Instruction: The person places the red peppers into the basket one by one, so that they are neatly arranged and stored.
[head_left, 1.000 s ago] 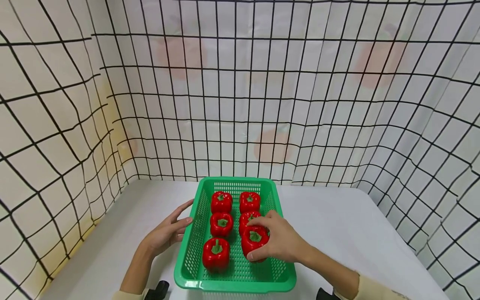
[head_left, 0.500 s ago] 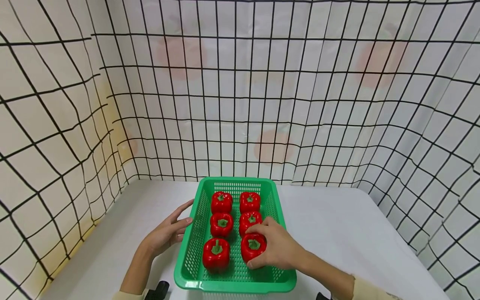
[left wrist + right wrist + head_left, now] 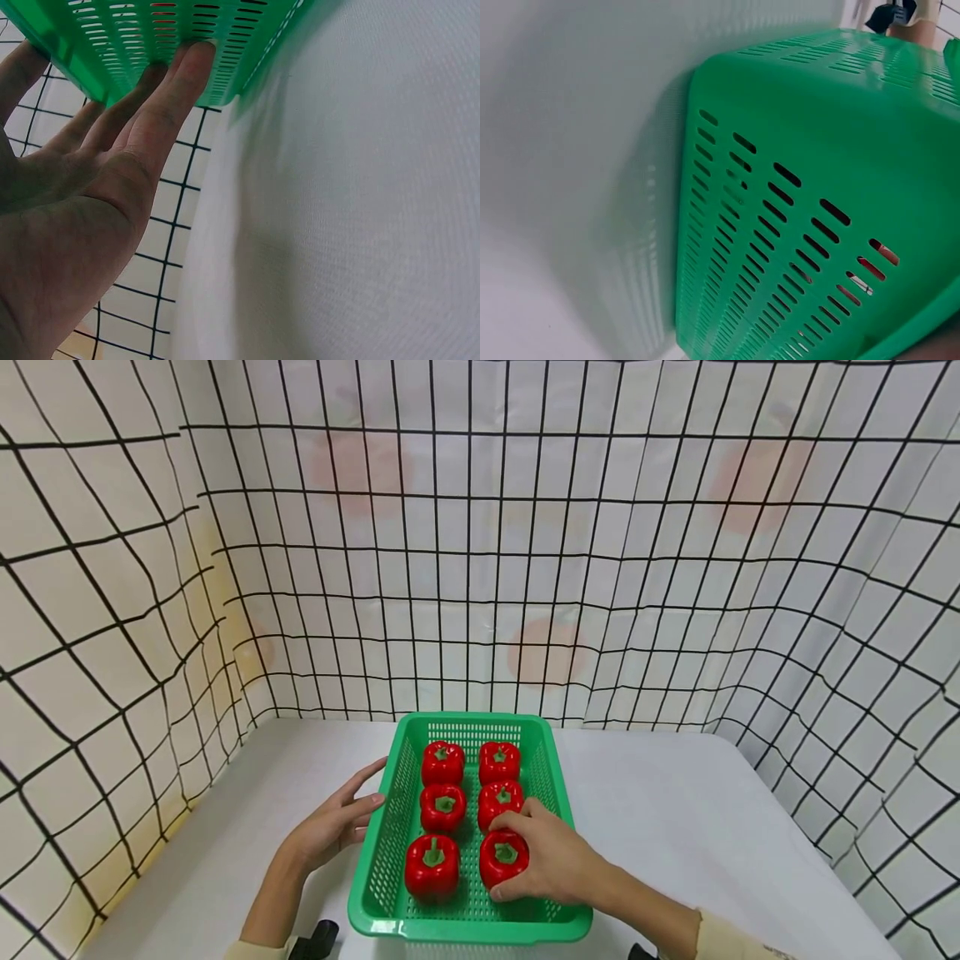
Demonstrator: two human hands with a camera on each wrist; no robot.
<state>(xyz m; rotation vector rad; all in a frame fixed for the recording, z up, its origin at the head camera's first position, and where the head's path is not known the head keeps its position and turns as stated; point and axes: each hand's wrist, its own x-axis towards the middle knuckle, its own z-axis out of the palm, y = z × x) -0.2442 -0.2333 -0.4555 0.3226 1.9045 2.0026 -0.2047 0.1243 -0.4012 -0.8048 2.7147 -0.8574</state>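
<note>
Inside a green plastic basket [image 3: 472,930], several red bell peppers stand in two columns, stems up. My right hand [image 3: 561,862] reaches over the right rim and holds the front right bell pepper [image 3: 501,858] between thumb and fingers. Whether that pepper rests on the basket floor cannot be told. Just behind it is the middle right pepper [image 3: 499,802]; the front left pepper [image 3: 432,868] sits across a gap. At the basket's left side, my left hand [image 3: 330,828] touches the slotted wall [image 3: 127,41] with extended fingers. The right wrist view shows mostly the basket's outer wall [image 3: 802,112].
The basket stands on a white-covered table [image 3: 660,810]. Black wire mesh [image 3: 480,568] rises along the back and both sides, with pale sheeting behind it. White surface lies to the left and right of the basket.
My right hand has lowered the front right pepper slightly and shifted it left, now apart from the middle right pepper's stem. The left hand and basket have stayed put.
</note>
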